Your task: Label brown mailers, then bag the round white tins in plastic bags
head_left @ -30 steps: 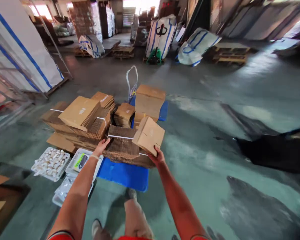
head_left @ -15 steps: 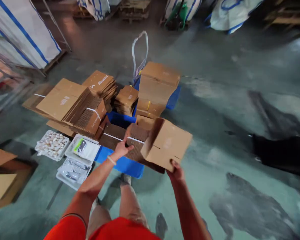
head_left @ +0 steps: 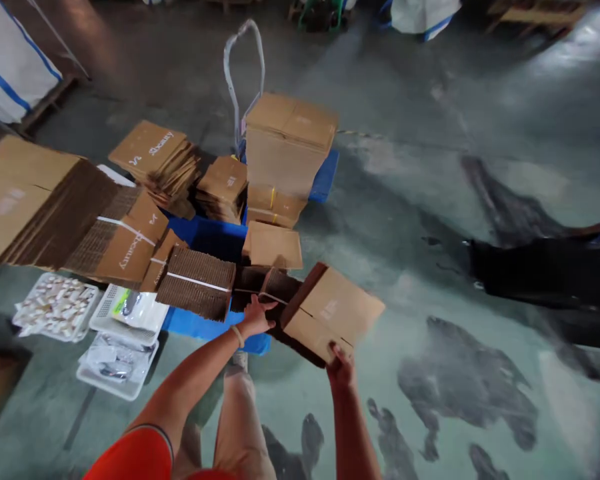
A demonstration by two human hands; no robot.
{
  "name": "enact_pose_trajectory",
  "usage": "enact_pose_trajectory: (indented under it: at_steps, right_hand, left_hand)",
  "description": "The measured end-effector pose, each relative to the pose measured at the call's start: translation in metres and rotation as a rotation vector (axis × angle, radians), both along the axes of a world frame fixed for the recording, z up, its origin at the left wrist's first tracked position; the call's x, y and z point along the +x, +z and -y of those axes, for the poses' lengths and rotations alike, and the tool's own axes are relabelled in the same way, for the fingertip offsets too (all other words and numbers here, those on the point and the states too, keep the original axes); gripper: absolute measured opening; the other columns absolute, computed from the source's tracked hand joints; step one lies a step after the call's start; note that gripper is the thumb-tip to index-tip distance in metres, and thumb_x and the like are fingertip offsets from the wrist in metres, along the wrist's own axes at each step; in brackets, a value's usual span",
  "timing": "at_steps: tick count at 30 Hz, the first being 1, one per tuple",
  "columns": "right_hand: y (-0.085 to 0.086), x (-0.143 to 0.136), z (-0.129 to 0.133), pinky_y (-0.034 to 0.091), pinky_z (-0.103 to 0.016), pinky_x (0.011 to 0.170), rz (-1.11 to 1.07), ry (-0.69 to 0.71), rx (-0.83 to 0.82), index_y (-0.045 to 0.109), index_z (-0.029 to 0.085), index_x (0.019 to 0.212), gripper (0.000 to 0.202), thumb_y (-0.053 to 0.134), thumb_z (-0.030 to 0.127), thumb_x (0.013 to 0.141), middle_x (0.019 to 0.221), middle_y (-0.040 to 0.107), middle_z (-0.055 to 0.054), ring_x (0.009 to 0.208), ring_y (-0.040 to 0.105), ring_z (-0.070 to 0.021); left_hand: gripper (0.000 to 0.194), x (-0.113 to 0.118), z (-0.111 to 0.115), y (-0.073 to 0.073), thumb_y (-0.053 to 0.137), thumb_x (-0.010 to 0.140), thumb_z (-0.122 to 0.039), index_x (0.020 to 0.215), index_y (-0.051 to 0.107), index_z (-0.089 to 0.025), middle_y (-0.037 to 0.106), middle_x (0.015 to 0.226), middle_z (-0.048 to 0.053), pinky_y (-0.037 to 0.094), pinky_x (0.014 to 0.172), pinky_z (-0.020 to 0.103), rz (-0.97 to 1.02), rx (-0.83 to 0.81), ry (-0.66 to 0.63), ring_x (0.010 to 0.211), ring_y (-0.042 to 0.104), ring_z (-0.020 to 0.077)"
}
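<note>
In the head view, my right hand (head_left: 341,367) grips the lower corner of a flattened cardboard box (head_left: 333,310), thumb on top. The cardboard is tilted, its folded edges facing left. My left hand (head_left: 257,317) is at the white strap (head_left: 276,298) around a dark-edged cardboard bundle, with fingers hooked at the strap and the thumb stretched to the right. Just left of it lies another strapped cardboard bundle (head_left: 197,283), edges up. These bundles rest at the near end of a blue platform cart (head_left: 210,323).
More flattened boxes (head_left: 293,123) are stacked by the cart's metal handle (head_left: 230,80). At left stand large strapped cardboard stacks (head_left: 123,240) and white baskets (head_left: 55,307) of small packed items. A black object (head_left: 540,273) is at right. Stains mark the green floor (head_left: 395,280).
My view has shifted, so the cart and stacks appear further left and higher. The cardboard in my right hand has swung lower. My left hand stays at the strap.
</note>
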State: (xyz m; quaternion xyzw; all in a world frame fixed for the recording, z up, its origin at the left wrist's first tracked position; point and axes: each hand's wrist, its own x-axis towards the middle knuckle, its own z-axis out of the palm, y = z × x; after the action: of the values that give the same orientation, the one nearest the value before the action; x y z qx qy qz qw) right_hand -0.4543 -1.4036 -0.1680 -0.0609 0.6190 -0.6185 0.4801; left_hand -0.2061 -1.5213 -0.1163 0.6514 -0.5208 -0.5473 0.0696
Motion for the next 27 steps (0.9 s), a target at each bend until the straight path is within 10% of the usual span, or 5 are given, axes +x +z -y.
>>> enact_pose_trajectory:
  at_steps: [8, 15, 21, 27]
  right_hand:
    - [-0.007, 0.058, -0.007, 0.06, -0.046, 0.091, 0.116, -0.06, -0.018, 0.07, 0.025, 0.108, 0.052, 0.078, 0.044, 0.061, 0.099, 0.078, -0.002, 0.1, 0.072, -0.0266]
    - [-0.012, 0.11, -0.01, 0.062, -0.038, 0.08, 0.254, -0.025, 0.085, 0.069, 0.027, 0.103, 0.05, 0.081, 0.04, 0.056, 0.094, 0.078, 0.002, 0.089, 0.073, -0.0223]
    - [0.015, 0.057, 0.003, 0.061, -0.041, 0.083, 0.174, 0.265, 0.061, 0.072, 0.025, 0.099, 0.051, 0.088, 0.038, 0.053, 0.091, 0.08, -0.002, 0.087, 0.075, -0.0253]
    - [0.048, 0.063, 0.087, 0.061, -0.046, 0.073, 0.022, 0.619, 0.138, 0.075, 0.023, 0.093, 0.058, 0.092, 0.036, 0.039, 0.083, 0.079, -0.007, 0.079, 0.075, -0.032]
  left_hand:
    - [0.092, 0.012, 0.065, 0.049, 0.093, 0.071, -0.04, 0.155, 0.056, -0.042, 0.043, 0.154, 0.01, 0.043, 0.118, 0.048, 0.442, -0.138, -0.548, 0.135, 0.058, 0.039]
    - [0.112, 0.047, 0.115, 0.02, 0.094, 0.063, -0.009, 0.162, 0.046, -0.036, 0.036, 0.173, 0.014, 0.022, 0.13, 0.059, 0.456, -0.301, -0.77, 0.159, 0.031, 0.046]
    - [0.095, 0.084, 0.056, 0.018, 0.078, 0.081, -0.01, 0.166, 0.038, -0.026, 0.039, 0.171, 0.018, 0.031, 0.128, 0.06, 0.393, -0.524, -0.425, 0.161, 0.03, 0.0436]
    - [0.082, 0.138, -0.082, 0.052, 0.053, 0.089, -0.008, 0.168, 0.035, -0.02, 0.054, 0.157, 0.018, 0.047, 0.12, 0.049, 0.371, -0.41, -0.123, 0.141, 0.057, 0.0334]
